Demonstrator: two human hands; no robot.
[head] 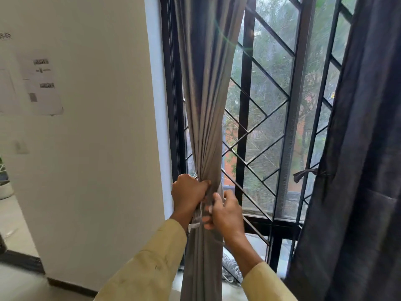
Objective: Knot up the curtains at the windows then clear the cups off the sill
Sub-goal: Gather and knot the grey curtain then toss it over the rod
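While the left hand (188, 192) is curled tight round the gathered grey curtain (206, 105) at the left of the window and the right hand (227, 213) pinches its folds just below, beside a pale tie (194, 225), the bunch looks held but not yet knotted. I'd say that if either grip slackens, the smooth folds will spill loose or the tie will slip down. No cups are in view, and the sheets (41, 83) on the wall carry dark print too blurred to read.
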